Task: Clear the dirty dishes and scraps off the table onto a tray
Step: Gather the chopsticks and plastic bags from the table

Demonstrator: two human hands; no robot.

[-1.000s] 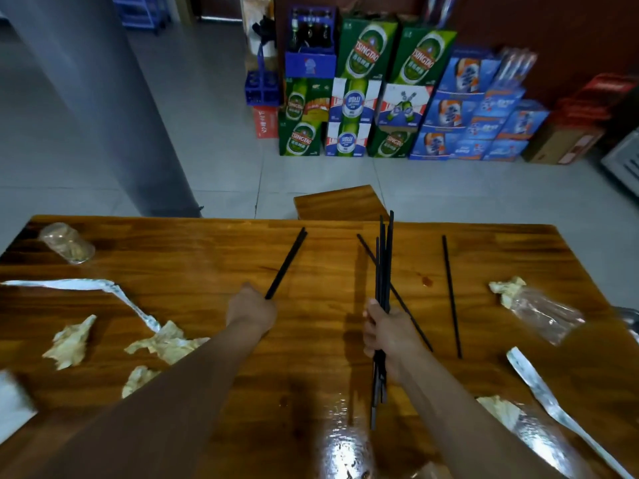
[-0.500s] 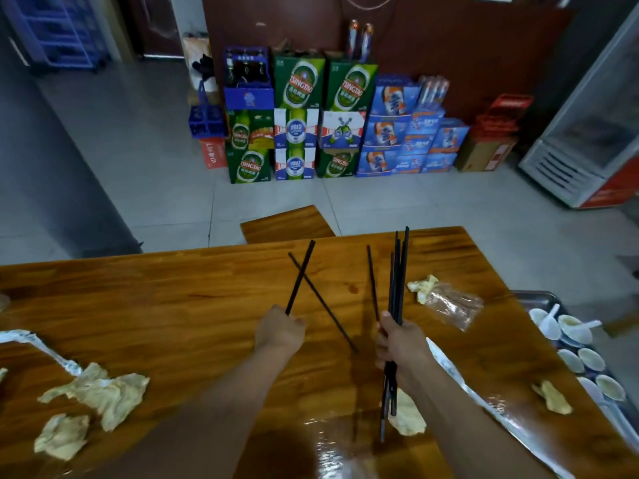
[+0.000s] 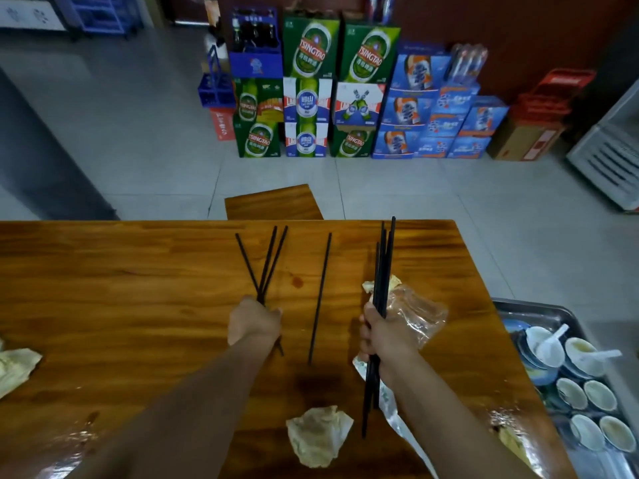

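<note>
Both hands grip black chopsticks; the tray (image 3: 529, 311) holds bowls (image 3: 600, 397) (apparently dirty) with spoons (image 3: 553, 344).

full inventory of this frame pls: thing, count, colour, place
table: 1, brown wood, foreground
loose chopstick: 1, black, on table between hands
chopsticks in left hand: 3, black
chopstick bundle: several, black, right hand
crumpled napkins: 3 or more, pale, near and side edges
plastic bag: 1, clear, behind right hand
tray: 1, metal, right of table
bowls: several, white, in tray, with spoons
beer cartons: many, green, blue, white, by wall
left hand: grips chopsticks
right hand: grips bundle
</note>
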